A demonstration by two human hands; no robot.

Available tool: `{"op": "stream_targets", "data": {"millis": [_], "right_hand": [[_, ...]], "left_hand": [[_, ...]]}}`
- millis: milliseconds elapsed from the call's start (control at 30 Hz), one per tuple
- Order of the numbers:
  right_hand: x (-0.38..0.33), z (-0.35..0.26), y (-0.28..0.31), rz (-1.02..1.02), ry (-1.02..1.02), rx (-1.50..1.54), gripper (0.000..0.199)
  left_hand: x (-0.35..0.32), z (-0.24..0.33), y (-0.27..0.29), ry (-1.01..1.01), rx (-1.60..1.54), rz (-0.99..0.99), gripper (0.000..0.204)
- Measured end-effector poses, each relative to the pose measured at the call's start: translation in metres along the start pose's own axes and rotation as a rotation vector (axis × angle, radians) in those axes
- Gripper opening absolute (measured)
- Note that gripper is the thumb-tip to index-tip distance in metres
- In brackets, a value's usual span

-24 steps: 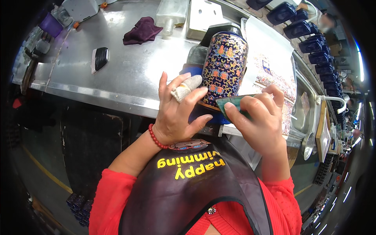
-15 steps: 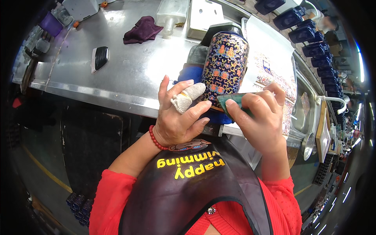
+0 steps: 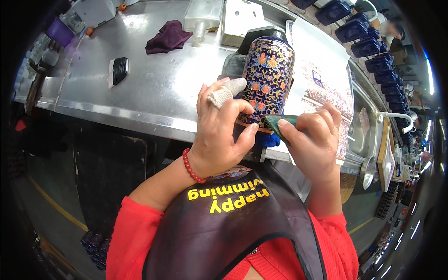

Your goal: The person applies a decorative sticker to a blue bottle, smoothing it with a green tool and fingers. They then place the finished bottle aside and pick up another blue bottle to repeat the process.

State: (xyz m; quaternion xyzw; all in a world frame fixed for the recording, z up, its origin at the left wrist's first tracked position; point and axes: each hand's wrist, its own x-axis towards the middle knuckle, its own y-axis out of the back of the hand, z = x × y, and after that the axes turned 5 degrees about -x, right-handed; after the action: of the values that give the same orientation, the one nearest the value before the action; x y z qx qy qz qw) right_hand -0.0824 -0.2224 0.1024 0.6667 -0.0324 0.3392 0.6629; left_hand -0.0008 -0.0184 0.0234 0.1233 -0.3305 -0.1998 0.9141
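Counted one dark-blue, floral-patterned cylindrical vase [image 3: 269, 77] at one metal surface's [image 3: 140, 79] near edge, one flat green tool [image 3: 274, 123] pinched in right hand [image 3: 313, 136], and one half-open, apparently unloaded left hand [image 3: 217, 135] by the vase's near end.

- Lower left and lower right of the frame: bright red sleeves [image 3: 133, 233] ending near the elbows.
- Lower centre: a dark, glossy apron [image 3: 224, 242] with yellow lettering [image 3: 235, 200] and a cartoon print [image 3: 233, 174], over a ribbed red top [image 3: 270, 257].
- Centre: a red bead bracelet [image 3: 187, 166]; above it, a pale knitted finger cover [image 3: 232, 88] on the left hand [image 3: 217, 135].
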Motion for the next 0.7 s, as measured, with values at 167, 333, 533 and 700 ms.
{"op": "stream_targets", "data": {"millis": [167, 333, 533, 700], "right_hand": [[-0.006, -0.002, -0.002, 0.027, -0.03, 0.009, 0.029], [-0.009, -0.002, -0.004, 0.043, -0.052, 0.028, 0.029], [-0.01, -0.002, -0.006, 0.074, -0.053, 0.048, 0.029], [-0.01, -0.002, -0.007, 0.09, -0.06, 0.059, 0.029]], "left_hand": [[0.012, 0.005, 0.0, -0.014, 0.094, -0.013, 0.017], [0.014, 0.011, 0.001, -0.015, 0.15, -0.061, 0.013], [0.017, 0.011, 0.004, 0.017, -0.004, -0.074, 0.012], [0.017, 0.013, 0.005, 0.012, 0.051, -0.064, 0.014]]}}
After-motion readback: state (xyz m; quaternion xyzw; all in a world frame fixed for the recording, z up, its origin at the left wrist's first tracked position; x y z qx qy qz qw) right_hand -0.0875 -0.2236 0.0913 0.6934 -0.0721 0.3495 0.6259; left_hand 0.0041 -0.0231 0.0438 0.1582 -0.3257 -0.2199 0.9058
